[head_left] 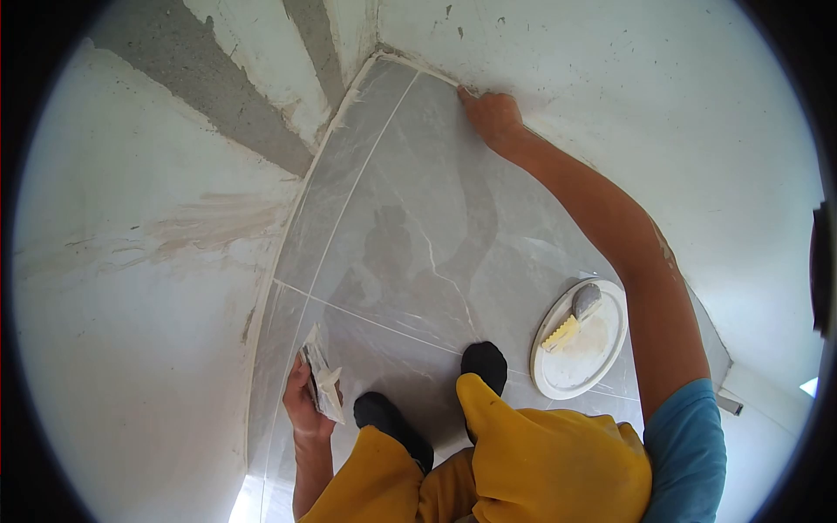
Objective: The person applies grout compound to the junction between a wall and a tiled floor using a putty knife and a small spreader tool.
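Note:
My right hand [494, 119] reaches to the far end of the floor. Its index finger is stretched out against the joint [459, 86] where the right wall meets the tiles, and the other fingers are curled in. No tool shows in it. Low on the left, my left hand [307, 403] is closed around a flat scraper [324, 383] smeared with white paste. A thicker lump of paste [328, 378] sits on its face. The handle, if any, is hidden by the fingers.
A round white lid [602, 353] lies on the grey tiled floor [392, 279], bearing a yellow toothed spreader [561, 334] and a rounded grey item [586, 301]. White walls [680, 113] rise on both sides; the left one [157, 174] has bare grey patches. My dark-socked feet [484, 364] stand on the tiles.

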Demonstrator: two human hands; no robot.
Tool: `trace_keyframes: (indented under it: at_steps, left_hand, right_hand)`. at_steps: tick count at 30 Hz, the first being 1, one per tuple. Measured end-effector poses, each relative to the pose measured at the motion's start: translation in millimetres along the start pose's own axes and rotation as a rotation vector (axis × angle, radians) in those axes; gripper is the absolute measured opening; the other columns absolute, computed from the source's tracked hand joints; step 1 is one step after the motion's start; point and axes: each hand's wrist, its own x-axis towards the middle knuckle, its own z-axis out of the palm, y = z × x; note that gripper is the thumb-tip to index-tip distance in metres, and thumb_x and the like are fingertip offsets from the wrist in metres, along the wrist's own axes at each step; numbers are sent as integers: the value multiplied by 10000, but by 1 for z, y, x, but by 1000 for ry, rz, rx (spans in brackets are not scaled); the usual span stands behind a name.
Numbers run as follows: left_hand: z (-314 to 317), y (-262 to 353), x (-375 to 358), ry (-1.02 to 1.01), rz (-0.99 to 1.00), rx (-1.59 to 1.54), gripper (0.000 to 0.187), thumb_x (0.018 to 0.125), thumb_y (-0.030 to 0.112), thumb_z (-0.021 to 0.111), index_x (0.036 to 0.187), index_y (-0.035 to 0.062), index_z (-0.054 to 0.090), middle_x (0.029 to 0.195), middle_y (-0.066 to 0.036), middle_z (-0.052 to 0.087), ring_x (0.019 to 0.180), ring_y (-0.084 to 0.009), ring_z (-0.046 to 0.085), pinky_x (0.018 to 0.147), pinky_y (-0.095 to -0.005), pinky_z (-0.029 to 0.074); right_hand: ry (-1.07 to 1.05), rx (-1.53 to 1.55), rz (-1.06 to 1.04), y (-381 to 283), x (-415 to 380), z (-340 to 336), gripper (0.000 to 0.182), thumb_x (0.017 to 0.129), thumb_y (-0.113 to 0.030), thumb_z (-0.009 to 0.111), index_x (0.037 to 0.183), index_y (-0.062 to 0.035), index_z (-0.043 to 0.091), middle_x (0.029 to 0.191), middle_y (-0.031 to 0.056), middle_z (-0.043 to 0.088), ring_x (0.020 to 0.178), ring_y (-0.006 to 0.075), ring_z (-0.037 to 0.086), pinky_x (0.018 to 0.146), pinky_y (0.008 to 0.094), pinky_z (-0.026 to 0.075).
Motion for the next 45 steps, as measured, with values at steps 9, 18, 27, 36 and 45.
trace_keyframes:
  at_steps: [9, 18, 27, 36, 45]
  left_hand:
    - [7, 2, -10, -97, -11, 51, 222, 958, 287, 457, 1104, 143, 543, 599, 5, 480, 375, -96, 393, 287, -224, 297]
    - [3, -5, 2, -421, -148, -151, 387, 922, 201, 468, 1254, 3, 487, 1143, -121, 617, 990, -207, 630, 870, -339, 510]
    - [15, -14, 0, -498, -208, -133, 365, 935, 200, 474, 1242, 2, 493, 1085, -110, 640, 939, -185, 650, 832, -314, 538]
    - [23, -9, -7, -564, -223, -190, 342, 936, 196, 470, 1222, 12, 497, 1086, -103, 632, 937, -175, 644, 825, -324, 537]
    - [27, 10, -18, -532, -58, -109, 308, 937, 105, 426, 1208, -15, 508, 1097, -118, 621, 974, -194, 633, 874, -345, 518]
  right_hand:
    - [-339, -241, -23, 37, -89, 9, 615, 787, -100, 671, 1380, -113, 509, 761, 58, 646, 672, 218, 663, 538, 339, 497]
    - [64, 1261, -638, -74, -285, -116, 602, 764, 4, 643, 1347, -113, 549, 1121, 144, 501, 1037, 293, 528, 944, 365, 432]
    - [206, 1246, -708, -119, -322, -137, 649, 717, 93, 605, 1315, -157, 587, 1224, 162, 391, 1154, 310, 412, 1003, 385, 383]
    - [168, 1451, -683, -118, -322, -155, 651, 699, 84, 610, 1310, -137, 571, 1055, 116, 453, 1039, 250, 466, 899, 368, 398]
    - [417, 860, -729, -102, -319, -170, 632, 678, 58, 621, 1286, -114, 602, 920, 73, 582, 846, 247, 545, 832, 366, 400]
